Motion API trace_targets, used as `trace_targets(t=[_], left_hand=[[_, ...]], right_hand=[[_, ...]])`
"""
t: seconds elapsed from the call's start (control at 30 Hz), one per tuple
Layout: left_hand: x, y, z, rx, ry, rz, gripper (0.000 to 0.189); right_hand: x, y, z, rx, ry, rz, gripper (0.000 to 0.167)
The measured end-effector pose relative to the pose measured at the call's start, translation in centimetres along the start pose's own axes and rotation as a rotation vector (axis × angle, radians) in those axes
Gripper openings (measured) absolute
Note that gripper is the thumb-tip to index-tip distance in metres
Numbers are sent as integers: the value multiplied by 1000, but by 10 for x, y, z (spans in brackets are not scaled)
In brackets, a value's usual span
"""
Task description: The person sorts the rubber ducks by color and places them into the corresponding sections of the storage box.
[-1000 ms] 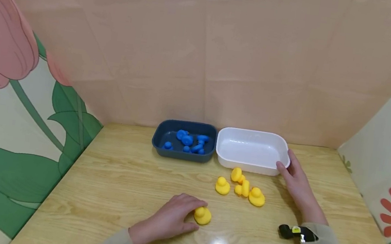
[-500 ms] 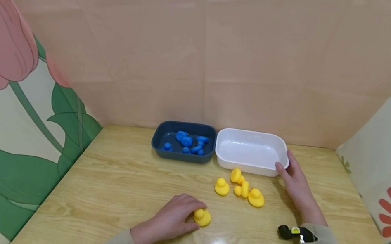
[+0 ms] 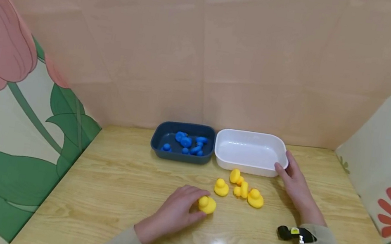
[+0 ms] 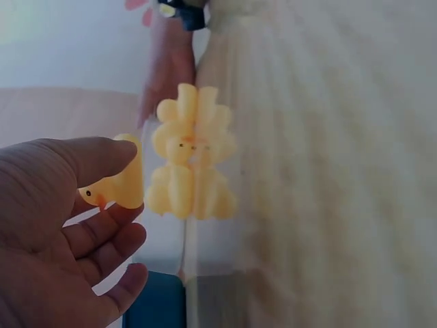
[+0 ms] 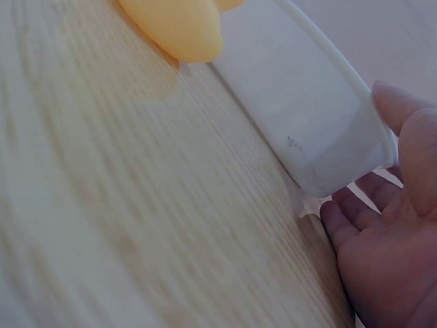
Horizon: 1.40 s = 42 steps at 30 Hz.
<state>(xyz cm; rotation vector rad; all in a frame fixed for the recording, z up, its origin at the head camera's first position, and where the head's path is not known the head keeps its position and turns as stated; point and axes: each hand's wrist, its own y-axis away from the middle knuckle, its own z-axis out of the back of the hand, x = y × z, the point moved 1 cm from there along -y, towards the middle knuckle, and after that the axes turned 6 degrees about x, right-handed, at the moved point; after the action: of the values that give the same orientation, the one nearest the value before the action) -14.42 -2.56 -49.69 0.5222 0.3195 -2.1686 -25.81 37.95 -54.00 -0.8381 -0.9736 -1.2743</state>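
Note:
My left hand (image 3: 178, 211) pinches a yellow rubber duck (image 3: 207, 205) between thumb and fingers, in front of the other ducks. In the left wrist view the held duck (image 4: 128, 179) shows its eye and orange beak, apart from the tabletop. My right hand (image 3: 297, 184) grips the right end of a white tray (image 3: 249, 168), its thumb at the rim. Seen from the right wrist, the fingers (image 5: 355, 208) lie against the outside of the tray's end. Several more yellow ducks (image 3: 221, 188) sit on the table just in front of the white tray, some tipped over.
A dark blue tray (image 3: 179, 157) with several blue ducks (image 3: 186, 142) in it stands directly left of the white one. Both are at the back of the wooden table (image 3: 115, 185), near the pinkish wall covering (image 3: 153, 49).
My left hand has moved away from me and slightly right, carrying the duck up off the table. The right hand stays at the white tray.

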Motion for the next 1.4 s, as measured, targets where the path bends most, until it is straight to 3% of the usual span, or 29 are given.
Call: trace_targets(t=[0.3,0.77,1.4], left_hand=[[-7,-24,15,-91,28,41,55],[-8,-74,36,-214,26,106,62],[3,-135,33,-296,-58,139,63]], right_hand=[[-2,0,0,0,5,-1,93],[-2,0,0,-4,12,-9,94],[-5,-1,0,-1,8,-8,95]])
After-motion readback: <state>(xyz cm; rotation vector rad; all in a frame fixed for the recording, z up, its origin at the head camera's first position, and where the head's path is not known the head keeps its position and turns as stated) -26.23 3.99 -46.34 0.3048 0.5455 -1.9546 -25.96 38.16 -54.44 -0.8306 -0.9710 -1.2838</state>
